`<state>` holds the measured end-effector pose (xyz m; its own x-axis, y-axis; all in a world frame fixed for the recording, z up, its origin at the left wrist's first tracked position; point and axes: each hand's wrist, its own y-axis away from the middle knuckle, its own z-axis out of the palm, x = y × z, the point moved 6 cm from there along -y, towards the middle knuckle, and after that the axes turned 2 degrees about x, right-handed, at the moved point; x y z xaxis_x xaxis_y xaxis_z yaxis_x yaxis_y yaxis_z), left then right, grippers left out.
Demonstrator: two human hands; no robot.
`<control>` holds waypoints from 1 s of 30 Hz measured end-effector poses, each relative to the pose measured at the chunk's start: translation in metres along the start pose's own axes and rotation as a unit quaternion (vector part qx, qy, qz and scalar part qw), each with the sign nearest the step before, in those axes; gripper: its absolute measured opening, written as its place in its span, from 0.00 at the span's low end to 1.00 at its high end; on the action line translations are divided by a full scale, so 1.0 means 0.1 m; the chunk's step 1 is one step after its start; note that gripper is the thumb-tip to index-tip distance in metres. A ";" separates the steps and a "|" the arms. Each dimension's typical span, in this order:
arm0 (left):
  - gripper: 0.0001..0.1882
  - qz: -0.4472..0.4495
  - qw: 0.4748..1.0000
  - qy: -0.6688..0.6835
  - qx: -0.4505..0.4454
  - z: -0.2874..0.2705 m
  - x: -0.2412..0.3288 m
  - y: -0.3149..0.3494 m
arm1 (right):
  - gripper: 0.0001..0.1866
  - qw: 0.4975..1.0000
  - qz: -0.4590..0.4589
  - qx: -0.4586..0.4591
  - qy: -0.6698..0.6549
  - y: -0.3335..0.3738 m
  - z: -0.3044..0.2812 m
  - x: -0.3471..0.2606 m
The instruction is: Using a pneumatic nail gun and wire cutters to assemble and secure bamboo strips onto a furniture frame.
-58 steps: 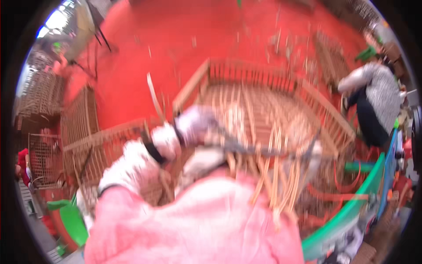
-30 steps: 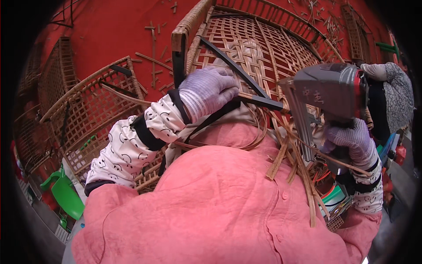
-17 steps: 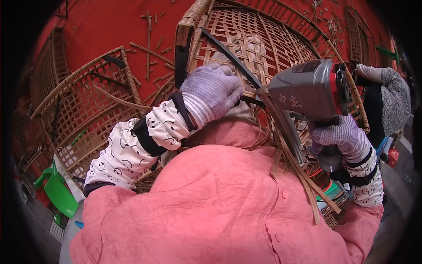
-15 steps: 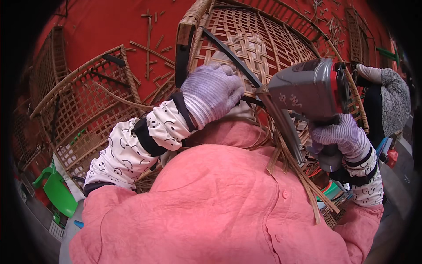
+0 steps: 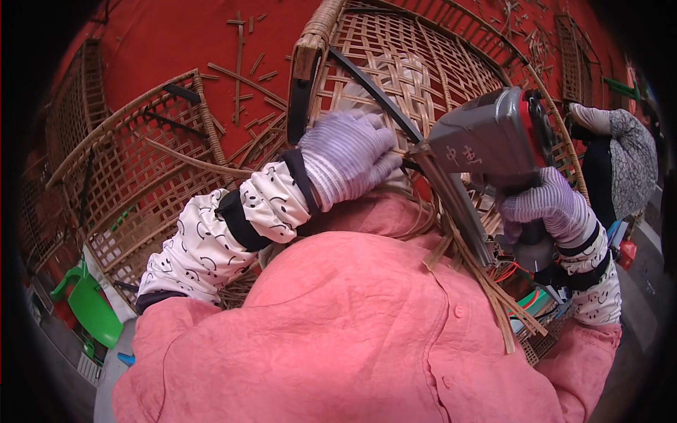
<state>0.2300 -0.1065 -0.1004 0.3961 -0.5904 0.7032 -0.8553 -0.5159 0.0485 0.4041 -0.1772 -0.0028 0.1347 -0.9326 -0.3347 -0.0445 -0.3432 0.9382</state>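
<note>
My right hand [image 5: 549,204], in a striped lilac glove, is closed round the handle of a grey and red staple gun [image 5: 486,134]. The gun's metal nose [image 5: 423,154] meets the near edge of a woven rattan panel [image 5: 391,42] that has dark metal bars [image 5: 377,92]. My left hand [image 5: 349,158], gloved alike, is closed over that edge just left of the nose; its fingertips are partly hidden. Loose rattan strips [image 5: 493,299] hang below the nose, against my pink shirt.
A second woven rattan panel [image 5: 141,162] leans at the left, with a green plastic dustpan [image 5: 95,310] below it. Cut strips [image 5: 240,63] litter the red floor [image 5: 162,42]. Another person [image 5: 631,158] is at the far right. Tools and orange cord [image 5: 504,271] lie below my right hand.
My left hand has shifted slightly right, nearer the gun's nose. The rattan panel's left corner has moved a little right. The staple gun has tilted slightly, its nose still at the edge.
</note>
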 end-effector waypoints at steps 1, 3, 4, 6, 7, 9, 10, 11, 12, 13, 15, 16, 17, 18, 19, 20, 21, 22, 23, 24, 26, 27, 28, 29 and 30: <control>0.11 0.007 1.000 0.027 -0.002 0.02 0.01 0.00 | 0.17 1.000 -0.001 0.003 0.005 -0.02 -0.01 0.00; 0.11 0.007 1.000 0.024 0.001 0.05 0.06 -0.01 | 0.18 1.000 -0.002 0.005 0.011 -0.05 -0.03 0.01; 0.12 0.010 1.000 0.020 0.004 0.06 0.10 -0.03 | 0.19 1.000 -0.004 -0.005 0.000 -0.04 -0.02 0.02; 0.14 -0.018 0.999 0.006 -0.043 0.14 0.07 -0.06 | 0.20 1.000 -0.004 -0.014 -0.012 -0.03 0.00 0.00; 0.14 -0.017 0.999 0.009 -0.040 0.18 0.04 -0.06 | 0.20 1.000 -0.003 -0.013 -0.009 -0.03 0.03 -0.02; 0.14 -0.017 0.999 0.012 -0.037 0.21 0.03 -0.05 | 0.20 1.000 0.000 -0.011 -0.006 -0.04 0.04 -0.03; 0.14 -0.016 0.999 0.012 -0.027 0.20 0.03 -0.04 | 0.21 1.000 -0.007 -0.019 0.004 -0.05 0.04 -0.03; 0.13 -0.016 1.000 0.012 -0.016 0.20 0.03 -0.04 | 0.21 0.999 -0.013 -0.026 0.013 -0.06 0.05 -0.04; 0.13 -0.015 1.000 0.012 -0.016 0.21 0.03 -0.04 | 0.21 1.000 -0.012 -0.025 0.013 -0.05 0.05 -0.04; 0.13 0.004 1.000 0.011 0.009 0.21 0.03 -0.04 | 0.21 1.000 -0.008 -0.019 0.018 -0.04 0.05 -0.05; 0.13 0.023 0.999 0.010 0.035 0.20 0.05 -0.04 | 0.21 1.000 -0.003 -0.012 0.023 -0.03 0.05 -0.04; 0.13 0.005 1.000 -0.001 0.015 0.21 0.04 -0.05 | 0.21 1.000 -0.001 -0.015 0.026 -0.04 0.05 -0.04; 0.12 -0.012 1.000 -0.012 -0.004 0.22 0.03 -0.05 | 0.22 0.999 0.001 -0.017 0.028 -0.04 0.05 -0.03; 0.12 -0.013 1.000 -0.012 -0.004 0.23 0.03 -0.05 | 0.22 0.999 0.001 -0.017 0.029 -0.04 0.05 -0.04; 0.12 -0.012 1.000 -0.006 0.005 0.25 0.02 -0.05 | 0.21 0.999 -0.001 -0.020 0.031 -0.03 0.06 -0.05; 0.12 -0.010 1.000 0.001 0.014 0.24 0.01 -0.05 | 0.20 0.999 -0.004 -0.023 0.033 -0.03 0.07 -0.05; 0.12 -0.010 1.000 0.001 0.015 0.24 0.02 -0.05 | 0.20 0.999 -0.004 -0.023 0.034 -0.03 0.07 -0.05; 0.12 -0.017 1.000 0.007 0.011 0.23 0.02 -0.06 | 0.20 0.999 -0.003 -0.022 0.024 -0.03 0.07 -0.05; 0.12 -0.024 1.000 0.012 0.007 0.23 0.03 -0.07 | 0.19 1.000 -0.002 -0.020 0.014 -0.03 0.07 -0.04; 0.12 -0.023 1.000 0.013 0.007 0.23 0.04 -0.07 | 0.19 1.000 -0.001 -0.019 0.013 -0.03 0.07 -0.05; 0.12 -0.027 0.999 0.017 0.033 0.20 0.05 -0.06 | 0.17 0.999 0.005 -0.017 0.032 -0.03 0.10 -0.06; 0.12 -0.028 0.999 0.017 0.033 0.20 0.05 -0.04 | 0.17 0.999 0.005 -0.018 0.033 -0.05 0.10 -0.06; 0.12 -0.024 0.999 0.016 0.045 0.19 0.06 -0.05 | 0.16 0.999 0.002 -0.018 0.040 -0.05 0.08 -0.06; 0.12 -0.022 0.998 0.014 0.056 0.17 0.07 -0.05 | 0.16 0.999 -0.002 -0.019 0.047 -0.05 0.07 -0.06; 0.12 -0.022 0.998 0.015 0.056 0.17 0.07 -0.05 | 0.16 0.999 -0.002 -0.020 0.047 -0.05 0.09 -0.08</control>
<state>0.2430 -0.1189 -0.1079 0.4206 -0.5485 0.7227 -0.7942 -0.6076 0.0011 0.3943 -0.1691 -0.0054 0.2271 -0.9163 -0.3297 -0.0052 -0.3397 0.9405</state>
